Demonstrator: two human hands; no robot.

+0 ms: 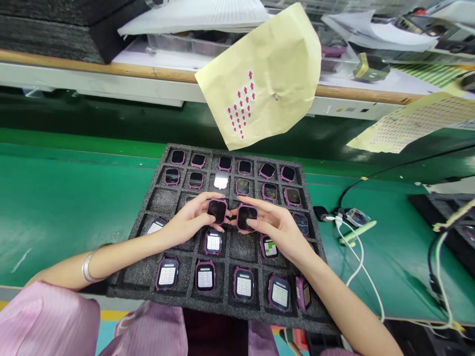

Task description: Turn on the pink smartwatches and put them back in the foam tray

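My left hand [197, 213] is closed on a purple-framed smartwatch body [216, 211], thumb resting on its dark screen. Close beside it, my right hand [270, 218] grips a second purple smartwatch body [247, 217], also dark, with the thumb across its lower edge. Both are held above a black foam tray [163, 201] divided into square pockets. Many pockets hold similar watches without straps. Those in the back rows have mostly dark screens, while a front-row watch [205, 276] shows a lit white grid. My hands and forearms cover part of the tray's middle rows.
A yellow sheet with red arrow stickers [260, 84] hangs from the shelf edge [166, 74] behind the tray. On the green bench [74, 198], to the right, lie white cables [358, 262], a light-green pen-like tool [358, 232] and a small black device [321, 213].
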